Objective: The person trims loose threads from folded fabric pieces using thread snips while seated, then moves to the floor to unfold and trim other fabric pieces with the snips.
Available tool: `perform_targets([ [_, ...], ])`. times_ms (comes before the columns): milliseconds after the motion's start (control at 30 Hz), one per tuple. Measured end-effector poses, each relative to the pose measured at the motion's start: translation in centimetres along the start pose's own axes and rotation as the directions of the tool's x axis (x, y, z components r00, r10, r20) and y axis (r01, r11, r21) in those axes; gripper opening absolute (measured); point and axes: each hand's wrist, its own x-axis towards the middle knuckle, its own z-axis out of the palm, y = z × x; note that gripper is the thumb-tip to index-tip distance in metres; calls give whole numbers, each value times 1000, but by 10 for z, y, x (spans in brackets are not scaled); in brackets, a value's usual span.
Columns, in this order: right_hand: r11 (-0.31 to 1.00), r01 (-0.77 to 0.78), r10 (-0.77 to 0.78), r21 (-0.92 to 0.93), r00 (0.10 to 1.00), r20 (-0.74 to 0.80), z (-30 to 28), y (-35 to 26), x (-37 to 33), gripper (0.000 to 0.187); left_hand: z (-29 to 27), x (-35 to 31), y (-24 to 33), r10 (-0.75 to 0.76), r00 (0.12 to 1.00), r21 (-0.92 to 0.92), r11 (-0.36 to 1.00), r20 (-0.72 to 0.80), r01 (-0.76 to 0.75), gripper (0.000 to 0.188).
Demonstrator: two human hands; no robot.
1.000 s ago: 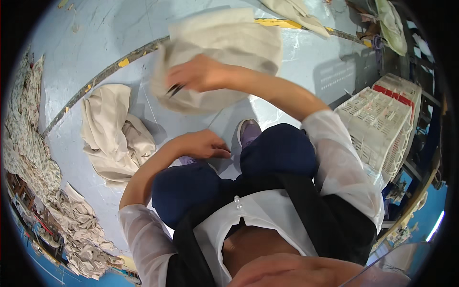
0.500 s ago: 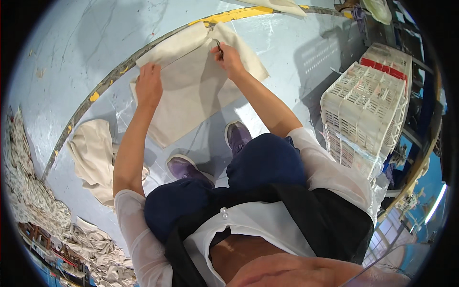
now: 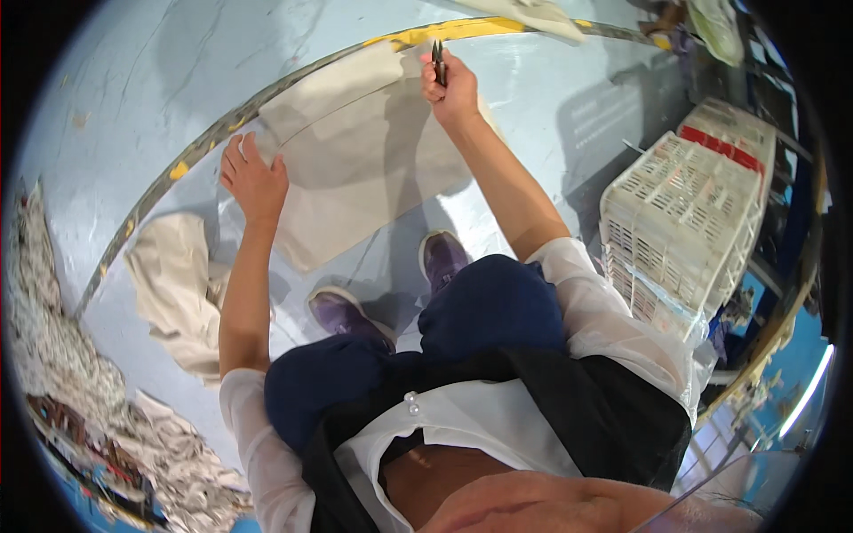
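Note:
A beige cloth piece (image 3: 355, 178) lies spread on the floor in front of my shoes, its far part folded over. My right hand (image 3: 457, 91) is closed around small dark thread snips (image 3: 439, 64), whose blades point away from me over the cloth's far right part. At the cloth's left edge, my left hand (image 3: 253, 178) hovers with its fingers apart and nothing in it. Whether its fingertips touch the floor or the cloth, I cannot tell.
A crumpled beige cloth (image 3: 173, 284) lies left of my left forearm. Heaped fabric (image 3: 67, 329) lines the far left. White plastic crates (image 3: 680, 204) stand at the right. A dark, yellow-patched strip (image 3: 200, 151) curves along the floor beyond the cloth. Another cloth (image 3: 533, 16) lies past it.
My left hand has let go of the cloth's left edge and moved slightly left and nearer, fingers spreading. My right hand has shifted right and farther away with the snips, which now show clearly.

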Motion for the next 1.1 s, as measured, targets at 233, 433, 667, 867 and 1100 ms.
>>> perform_targets([
  [233,698,-260,455,-667,880,133,87,103,-51,38,10,-34,-24,-242,955,-240,930,171,279,34],
  [433,614,-527,681,-587,730,58,115,145,-48,38,1,-39,-21,-316,934,-269,897,166,351,26],
  [667,706,-273,525,-653,821,225,107,132,-25,36,12,-44,-30,-371,911,-297,862,179,409,14],
  [867,-250,626,404,-739,761,508,92,76,0,55,24,-76,-89,-577,720,-409,592,386,694,28],
  [1100,-220,588,-357,-779,694,625,138,11,29,22,-29,-88,-70,-509,799,-124,814,321,568,28],
])
